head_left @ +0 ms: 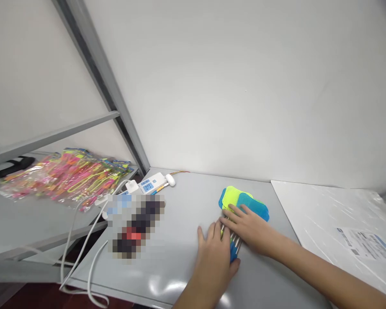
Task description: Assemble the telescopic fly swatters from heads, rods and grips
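A loose bundle of fly swatters lies on the grey table, with a yellow-green swatter head (pixel 231 195) and a blue swatter head (pixel 254 207) fanned out at the far end. Their thin metal shafts (pixel 234 238) run toward me and end in blue handles (pixel 233 252). My left hand (pixel 214 255) rests along the left side of the shafts and handles, fingers stretched out, thumb near the handle ends. Across the shafts just below the heads lies my right hand (pixel 246 225), its fingers extended and flat. Both hands partly cover the bundle.
White power strips (pixel 151 183) with cables and a small white case (pixel 170 180) lie left of the hands, near a pixelated patch (pixel 137 227). Bagged colourful items (pixel 73 176) fill a shelf at left. A white wrapped board (pixel 334 214) lies at right. Behind rises a wall (pixel 244 86).
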Action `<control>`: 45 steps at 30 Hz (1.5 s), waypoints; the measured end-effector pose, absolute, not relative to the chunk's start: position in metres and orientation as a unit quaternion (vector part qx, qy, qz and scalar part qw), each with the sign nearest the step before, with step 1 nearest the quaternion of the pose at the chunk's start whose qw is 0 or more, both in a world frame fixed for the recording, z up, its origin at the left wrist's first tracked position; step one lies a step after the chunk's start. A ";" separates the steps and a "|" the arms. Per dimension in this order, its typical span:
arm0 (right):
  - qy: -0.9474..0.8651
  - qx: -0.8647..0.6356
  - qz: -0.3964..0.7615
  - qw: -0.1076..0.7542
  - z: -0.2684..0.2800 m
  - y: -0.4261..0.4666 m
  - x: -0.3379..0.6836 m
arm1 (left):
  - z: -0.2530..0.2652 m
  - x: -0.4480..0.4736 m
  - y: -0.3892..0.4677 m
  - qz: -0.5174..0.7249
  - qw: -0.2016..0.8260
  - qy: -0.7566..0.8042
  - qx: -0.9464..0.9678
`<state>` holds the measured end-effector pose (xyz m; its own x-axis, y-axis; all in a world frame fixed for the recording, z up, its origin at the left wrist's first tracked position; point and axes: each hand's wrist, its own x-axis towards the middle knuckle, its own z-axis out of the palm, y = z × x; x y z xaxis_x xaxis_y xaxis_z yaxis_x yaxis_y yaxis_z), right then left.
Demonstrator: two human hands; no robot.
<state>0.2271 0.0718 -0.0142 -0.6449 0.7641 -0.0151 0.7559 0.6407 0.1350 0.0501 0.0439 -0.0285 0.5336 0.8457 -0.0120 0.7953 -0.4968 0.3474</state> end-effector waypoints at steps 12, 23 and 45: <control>0.885 0.465 0.029 -0.017 -0.028 0.154 0.188 | -0.042 0.026 0.140 0.065 0.051 0.518 0.851; 0.840 0.539 0.021 -0.052 -0.038 0.194 0.177 | -0.038 0.008 0.204 0.137 0.041 0.452 0.881; 0.655 0.678 -0.115 -0.312 -0.070 0.131 0.268 | -0.042 0.024 0.182 0.165 0.036 0.379 0.910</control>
